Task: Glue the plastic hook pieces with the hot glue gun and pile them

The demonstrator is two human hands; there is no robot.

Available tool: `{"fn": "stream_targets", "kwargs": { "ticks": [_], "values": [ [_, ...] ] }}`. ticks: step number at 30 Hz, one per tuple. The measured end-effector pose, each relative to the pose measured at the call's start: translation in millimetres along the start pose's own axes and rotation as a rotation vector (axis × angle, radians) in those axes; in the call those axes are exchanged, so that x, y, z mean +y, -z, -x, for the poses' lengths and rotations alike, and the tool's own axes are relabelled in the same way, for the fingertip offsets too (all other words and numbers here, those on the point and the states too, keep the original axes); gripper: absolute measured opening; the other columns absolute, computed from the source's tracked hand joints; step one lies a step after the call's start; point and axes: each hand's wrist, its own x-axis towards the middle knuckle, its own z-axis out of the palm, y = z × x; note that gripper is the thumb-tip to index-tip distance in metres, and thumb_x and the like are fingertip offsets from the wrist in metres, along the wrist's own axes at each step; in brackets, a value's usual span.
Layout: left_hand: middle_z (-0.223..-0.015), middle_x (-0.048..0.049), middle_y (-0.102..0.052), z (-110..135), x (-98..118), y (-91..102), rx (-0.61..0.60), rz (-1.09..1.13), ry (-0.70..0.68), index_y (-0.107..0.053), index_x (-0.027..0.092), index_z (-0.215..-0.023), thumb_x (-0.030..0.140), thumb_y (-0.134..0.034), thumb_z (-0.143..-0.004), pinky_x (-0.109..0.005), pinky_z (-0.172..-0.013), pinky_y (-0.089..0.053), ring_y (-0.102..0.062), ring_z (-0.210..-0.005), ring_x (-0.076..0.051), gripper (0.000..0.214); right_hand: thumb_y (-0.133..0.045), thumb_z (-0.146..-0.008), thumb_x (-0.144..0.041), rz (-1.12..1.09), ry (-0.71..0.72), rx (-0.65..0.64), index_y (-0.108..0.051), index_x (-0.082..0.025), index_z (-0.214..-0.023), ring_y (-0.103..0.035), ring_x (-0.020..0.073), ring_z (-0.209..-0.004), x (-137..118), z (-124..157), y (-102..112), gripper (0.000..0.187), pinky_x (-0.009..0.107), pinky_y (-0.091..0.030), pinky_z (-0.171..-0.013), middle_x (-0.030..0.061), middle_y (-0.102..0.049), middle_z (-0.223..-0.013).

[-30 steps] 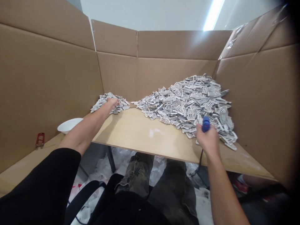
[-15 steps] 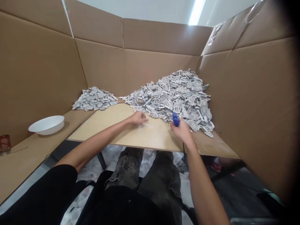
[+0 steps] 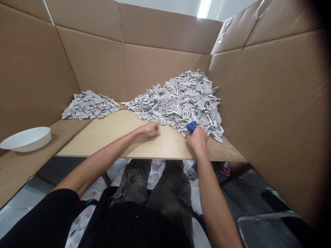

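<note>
My right hand (image 3: 198, 137) is closed around a blue hand tool (image 3: 191, 126) at the front edge of the large pile (image 3: 178, 100) of flat grey-white slotted pieces. The tool's blue end points up out of my fist, and its other end is hidden, so I cannot tell its exact kind. Just above the pale tabletop (image 3: 103, 134), my left hand (image 3: 152, 129) has its fingers curled together. Whatever they may hold does not show. One slotted piece (image 3: 160, 121) lies at the pile's edge close to my left fingers.
A smaller pile (image 3: 90, 105) of similar pieces lies at the back left. On the cardboard ledge at the left stands a white bowl (image 3: 27, 139). Tall cardboard walls (image 3: 165, 65) enclose the back and both sides. Beneath the table, a red shoe (image 3: 226, 170) shows.
The view has shifted, so the piles and bowl appear further left. My left fingers have curled in more tightly. The blue tool in my right hand has tilted.
</note>
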Motion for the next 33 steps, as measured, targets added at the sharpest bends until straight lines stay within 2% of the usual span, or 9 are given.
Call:
{"fn": "stream_targets", "kwargs": {
  "ticks": [3,7,12,16,20,24,29,31,33],
  "values": [
    [-0.064,-0.0002,-0.064,-3.0,5.4,-10.1,0.13,0.065,-0.032,-0.067,0.016,-0.07,0.021,-0.077,-0.068,-0.026,-0.061,-0.041,-0.054,-0.062,-0.014,0.011,-0.07,-0.087,-0.032,0.024,-0.042,0.01,-0.061,-0.001,-0.133,-0.05,0.0445,-0.138,10.0,-3.4,-7.0,0.056,0.052,-0.04,-0.112,0.0317,-0.062,-0.138],
    [-0.073,-0.0029,-0.067,-3.9,15.4,-27.0,0.232,0.235,-0.082,-0.069,0.014,-0.078,0.026,-0.076,-0.075,-0.027,-0.068,-0.044,-0.057,-0.069,-0.014,0.014,-0.065,-0.083,-0.023,-0.027,-0.004,-0.03,-0.07,-0.006,-0.119,-0.064,0.0375,-0.12,22.6,-12.8,-12.0,0.04,0.044,-0.045,-0.105,0.0275,-0.071,-0.119],
    [-0.072,-0.0017,-0.063,3.0,32.4,-45.6,0.288,0.443,-0.069,-0.068,0.014,-0.08,0.044,-0.079,-0.079,-0.026,-0.065,-0.042,-0.054,-0.067,-0.013,0.032,-0.072,-0.073,-0.022,-0.016,-0.078,-0.057,-0.072,-0.009,-0.111,-0.069,0.0373,-0.111,30.1,-17.7,-2.5,0.04,0.041,-0.051,-0.095,0.0254,-0.074,-0.111],
    [-0.068,0.0007,-0.057,7.6,44.3,-55.1,0.217,0.597,-0.03,-0.065,0.015,-0.08,0.053,-0.083,-0.076,-0.025,-0.057,-0.038,-0.048,-0.06,-0.01,0.042,-0.079,-0.069,-0.03,-0.102,-0.088,-0.142,-0.072,-0.017,-0.085,-0.071,0.033,-0.092,33.4,-19.4,6.9,0.022,0.037,-0.054,-0.078,0.0149,-0.074,-0.087],
    [-0.075,0.0006,-0.058,10.6,49.4,-60.8,0.141,0.7,-0.04,-0.065,0.016,-0.085,0.053,-0.087,-0.075,-0.023,-0.056,-0.037,-0.048,-0.058,-0.007,0.044,-0.078,-0.066,-0.03,-0.338,-0.064,-0.186,-0.066,-0.02,-0.068,-0.065,0.0235,-0.07,36.0,-22.0,5.9,0.016,0.032,-0.05,-0.066,0.0036,-0.067,-0.066],
    [-0.078,0.0004,-0.059,12.8,48.4,-62.9,0.06,0.761,-0.071,-0.065,0.017,-0.085,0.048,-0.088,-0.077,-0.023,-0.058,-0.039,-0.049,-0.059,-0.007,0.039,-0.07,-0.067,-0.024,-0.651,0.025,-0.191,-0.065,-0.018,-0.063,-0.061,0.0182,-0.063,27.5,-20.0,-0.9,0.009,0.028,-0.047,-0.061,0.0022,-0.066,-0.062],
    [-0.088,-0.0035,-0.064,16.2,49.2,-61.3,-0.133,0.863,-0.181,-0.068,0.017,-0.085,0.045,-0.091,-0.075,-0.027,-0.072,-0.05,-0.061,-0.074,-0.011,0.037,-0.068,-0.063,-0.021,-1.036,0.033,-0.065,-0.055,-0.022,-0.065,-0.055,0.0143,-0.059,-2.7,-9.1,-8.4,0.013,0.027,-0.047,-0.061,-0.0028,-0.06,-0.062],
    [-0.089,-0.0045,-0.065,16.6,49.4,-61.7,-0.146,0.87,-0.219,-0.068,0.017,-0.083,0.048,-0.092,-0.073,-0.031,-0.079,-0.052,-0.063,-0.079,-0.014,0.041,-0.068,-0.063,-0.022,-1.108,0.026,-0.041,-0.052,-0.023,-0.066,-0.053,0.0131,-0.06,-13.2,-5.0,-12.0,0.016,0.027,-0.048,-0.062,-0.0043,-0.057,-0.063],
    [-0.086,-0.0045,-0.065,15.6,47.9,-63.2,-0.096,0.819,-0.24,-0.069,0.015,-0.081,0.051,-0.094,-0.07,-0.031,-0.078,-0.051,-0.062,-0.078,-0.014,0.045,-0.07,-0.065,-0.025,-1.115,0.046,-0.053,-0.051,-0.023,-0.065,-0.053,0.0128,-0.062,-19.2,-2.6,-15.4,0.019,0.027,-0.05,-0.064,-0.0045,-0.055,-0.064]
  ]
}}
